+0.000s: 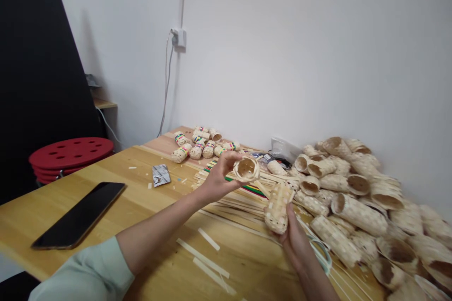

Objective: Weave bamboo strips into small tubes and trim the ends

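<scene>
My left hand (219,178) is raised over the wooden table (141,207) and pinches a small woven bamboo basket (246,169) with its open mouth turned towards me. My right hand (294,237) grips a second small woven basket (278,207) from below, held upright. A thin bamboo strip runs between the two baskets. Both hands are closed on their baskets, above a bundle of flat bamboo strips (233,197), some of them coloured.
A large heap of plain woven baskets (356,197) covers the table's right side against the white wall. Small baskets with coloured bands (201,145) lie at the back. A black phone (79,216), a foil packet (161,174), cut strips (208,256) and red stools (70,152) lie left.
</scene>
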Available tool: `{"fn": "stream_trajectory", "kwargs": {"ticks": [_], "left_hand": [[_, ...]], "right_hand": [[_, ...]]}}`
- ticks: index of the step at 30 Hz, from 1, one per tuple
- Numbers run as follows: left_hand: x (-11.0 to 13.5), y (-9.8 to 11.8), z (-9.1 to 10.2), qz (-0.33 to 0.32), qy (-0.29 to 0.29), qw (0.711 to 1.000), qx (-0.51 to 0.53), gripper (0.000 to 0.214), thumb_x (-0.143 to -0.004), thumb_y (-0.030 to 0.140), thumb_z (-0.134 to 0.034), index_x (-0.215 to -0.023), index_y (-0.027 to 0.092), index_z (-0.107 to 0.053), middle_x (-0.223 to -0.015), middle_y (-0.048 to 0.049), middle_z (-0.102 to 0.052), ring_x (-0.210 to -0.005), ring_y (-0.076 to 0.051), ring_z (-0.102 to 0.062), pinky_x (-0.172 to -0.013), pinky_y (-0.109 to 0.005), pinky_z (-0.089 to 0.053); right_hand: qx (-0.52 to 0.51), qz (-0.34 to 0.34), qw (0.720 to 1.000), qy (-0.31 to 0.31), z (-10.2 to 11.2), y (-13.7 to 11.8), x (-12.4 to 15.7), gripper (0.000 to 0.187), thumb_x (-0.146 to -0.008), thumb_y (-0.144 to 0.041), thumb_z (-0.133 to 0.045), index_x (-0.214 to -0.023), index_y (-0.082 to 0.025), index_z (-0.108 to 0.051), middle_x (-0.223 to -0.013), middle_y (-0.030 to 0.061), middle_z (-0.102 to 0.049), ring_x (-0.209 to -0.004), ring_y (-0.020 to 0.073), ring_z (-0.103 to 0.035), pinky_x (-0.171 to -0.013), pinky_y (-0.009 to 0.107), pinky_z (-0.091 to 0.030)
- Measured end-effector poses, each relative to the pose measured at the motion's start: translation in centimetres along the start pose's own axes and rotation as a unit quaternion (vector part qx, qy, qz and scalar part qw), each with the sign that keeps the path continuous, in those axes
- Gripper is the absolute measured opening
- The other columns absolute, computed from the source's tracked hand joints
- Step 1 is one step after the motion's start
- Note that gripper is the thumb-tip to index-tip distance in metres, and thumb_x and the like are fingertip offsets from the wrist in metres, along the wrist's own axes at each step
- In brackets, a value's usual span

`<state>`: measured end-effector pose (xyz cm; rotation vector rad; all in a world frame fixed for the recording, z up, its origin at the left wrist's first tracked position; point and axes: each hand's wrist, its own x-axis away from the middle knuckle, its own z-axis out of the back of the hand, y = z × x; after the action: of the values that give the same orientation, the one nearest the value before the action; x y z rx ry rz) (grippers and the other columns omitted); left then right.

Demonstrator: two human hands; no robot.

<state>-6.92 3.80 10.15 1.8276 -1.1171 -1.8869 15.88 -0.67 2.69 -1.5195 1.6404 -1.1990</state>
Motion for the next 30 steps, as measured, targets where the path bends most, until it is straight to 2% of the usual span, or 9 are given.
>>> {"fn": "stream_trajectory", "kwargs": {"ticks": [6,9,13,17,18,20,24,27,30], "left_hand": [[0.2,2.9,-0.3,-0.029,-0.049,0.996,-0.075,0.027,-0.065,0.01,-0.073,-0.085,0.022,-0.06,-0.116,-0.0105,-0.064,-0.115,-0.025,-0.055,-0.101,-0.042,-0.037],[0.2,3.6,-0.4,-0.03,-0.082,0.992,-0.092,0.021,-0.066,0.01,-0.07,-0.081,0.023,-0.063,-0.117,-0.0107,-0.064,-0.115,-0.026,-0.055,-0.101,-0.044,-0.037],[0.1,3.8,-0.3,-0.038,-0.104,0.988,-0.104,0.021,-0.066,0.008,-0.069,-0.079,0.024,-0.067,-0.122,-0.0113,-0.062,-0.117,-0.026,-0.055,-0.101,-0.042,-0.037],[0.1,3.8,-0.2,-0.04,-0.133,0.981,-0.134,0.013,-0.067,0.011,-0.071,-0.071,0.022,-0.069,-0.122,-0.0113,-0.061,-0.11,-0.026,-0.057,-0.098,-0.037,-0.039],[0.1,3.7,-0.2,-0.036,-0.128,0.982,-0.137,0.01,-0.066,0.013,-0.073,-0.069,0.022,-0.069,-0.119,-0.0112,-0.063,-0.108,-0.026,-0.058,-0.096,-0.036,-0.04],[-0.1,3.3,-0.1,-0.019,-0.08,0.989,-0.122,0.007,-0.065,0.02,-0.076,-0.068,0.021,-0.07,-0.11,-0.0104,-0.066,-0.104,-0.026,-0.059,-0.094,-0.035,-0.041],[-0.6,2.0,0.0,0.051,0.024,0.998,-0.001,0.025,-0.071,0.041,-0.072,-0.078,0.018,-0.069,-0.084,-0.0066,-0.069,-0.084,-0.022,-0.063,-0.081,-0.033,-0.047],[-0.8,1.4,0.1,0.099,0.037,0.992,0.063,0.036,-0.071,0.05,-0.07,-0.079,0.015,-0.066,-0.068,-0.0041,-0.066,-0.068,-0.018,-0.063,-0.069,-0.03,-0.049],[-0.8,1.2,0.2,0.11,0.041,0.99,0.079,0.04,-0.071,0.053,-0.069,-0.079,0.014,-0.064,-0.065,-0.0036,-0.066,-0.063,-0.017,-0.063,-0.067,-0.029,-0.049]], "right_hand": [[0.015,-0.006,1.0,-0.01,0.2,-0.1,0.0,0.06,-0.075,-0.057,-0.066,-0.123,-0.022,-0.058,-0.105,0.0065,-0.072,-0.09,0.0238,-0.069,-0.062,0.03,-0.056],[0.023,-0.002,1.0,-0.004,0.2,-0.2,0.1,0.062,-0.074,-0.06,-0.065,-0.123,-0.022,-0.058,-0.105,0.0067,-0.072,-0.092,0.0245,-0.068,-0.062,0.031,-0.056],[0.023,0.01,1.0,-0.006,-0.3,-0.5,0.4,0.058,-0.073,-0.059,-0.066,-0.118,-0.023,-0.06,-0.11,0.0055,-0.07,-0.099,0.0245,-0.066,-0.071,0.033,-0.057],[0.015,0.005,1.0,0.001,-0.6,-0.6,0.6,0.056,-0.072,-0.058,-0.068,-0.116,-0.025,-0.061,-0.114,0.0039,-0.069,-0.103,0.0242,-0.064,-0.071,0.032,-0.057],[0.014,0.001,1.0,0.003,-0.6,-0.6,0.6,0.056,-0.072,-0.059,-0.068,-0.115,-0.024,-0.061,-0.113,0.0042,-0.07,-0.103,0.0242,-0.064,-0.071,0.032,-0.057],[0.015,-0.003,1.0,0.005,-0.6,-0.5,0.5,0.056,-0.072,-0.059,-0.067,-0.114,-0.023,-0.062,-0.11,0.005,-0.071,-0.1,0.0244,-0.066,-0.07,0.032,-0.057],[0.014,0.002,1.0,0.0,-0.3,-0.3,0.3,0.056,-0.071,-0.059,-0.068,-0.113,-0.022,-0.062,-0.106,0.0051,-0.072,-0.096,0.0245,-0.067,-0.067,0.032,-0.056],[0.013,-0.003,1.0,-0.002,0.1,-0.3,0.1,0.058,-0.071,-0.06,-0.067,-0.115,-0.022,-0.061,-0.102,0.0053,-0.073,-0.092,0.0239,-0.068,-0.063,0.03,-0.055],[0.028,-0.014,0.999,-0.003,0.4,-0.3,0.0,0.061,-0.072,-0.061,-0.066,-0.118,-0.021,-0.06,-0.098,0.0053,-0.074,-0.084,0.023,-0.069,-0.054,0.027,-0.052]]}}
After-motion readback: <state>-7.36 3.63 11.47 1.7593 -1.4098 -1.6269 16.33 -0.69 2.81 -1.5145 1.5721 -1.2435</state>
